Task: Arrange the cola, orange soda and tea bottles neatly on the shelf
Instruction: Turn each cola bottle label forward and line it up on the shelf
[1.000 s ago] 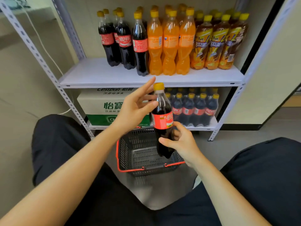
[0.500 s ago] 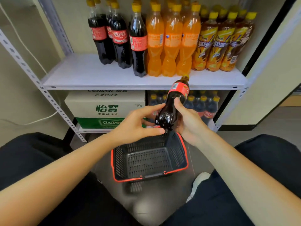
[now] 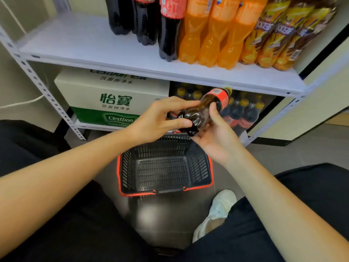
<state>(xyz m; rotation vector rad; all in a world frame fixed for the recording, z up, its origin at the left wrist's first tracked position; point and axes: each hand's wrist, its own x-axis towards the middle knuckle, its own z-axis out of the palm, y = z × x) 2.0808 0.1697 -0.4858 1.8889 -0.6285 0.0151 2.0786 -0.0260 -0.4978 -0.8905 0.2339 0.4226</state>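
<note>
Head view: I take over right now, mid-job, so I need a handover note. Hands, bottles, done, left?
Left hand: grips the base of the held cola bottle.
Right hand: holds the same bottle from below, thumb on its side.
The bottle is tilted, cap pointing away toward the shelving, above the basket, which shows no bottles.
Done: colas, orange sodas and teas stand in rows on the upper shelf.
Left: stand the held bottle with the colas; bare shelf lies to their left.

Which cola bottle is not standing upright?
The cola bottle gripped by the left hand and right hand over the basket; it is tilted, the shelf colas stand upright.
</note>
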